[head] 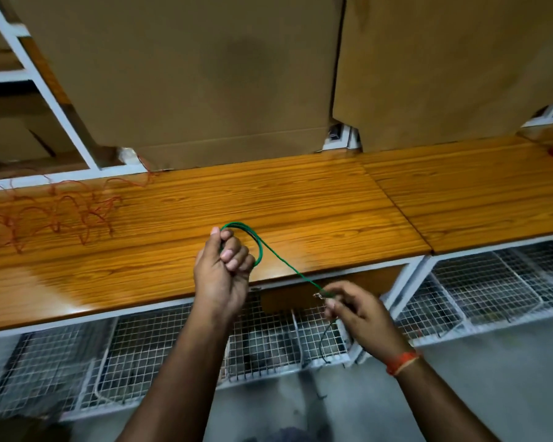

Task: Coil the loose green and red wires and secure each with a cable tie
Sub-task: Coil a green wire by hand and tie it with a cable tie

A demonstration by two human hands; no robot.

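The tangled red wire (50, 210) lies loose at the left end of the wooden benchtop (300, 193), untouched and well apart from the hands. Further right, above the bench's front edge, the left hand (222, 269) is clenched around a small coil of green wire (258, 242), the loops pinned under thumb and curled fingers. From the coil a straight run of green wire slants down to the right hand (353, 309), which pinches it near its stripped end. To wind well, I would keep that run lightly taut, lay each new turn beside the last, and match the loop size.
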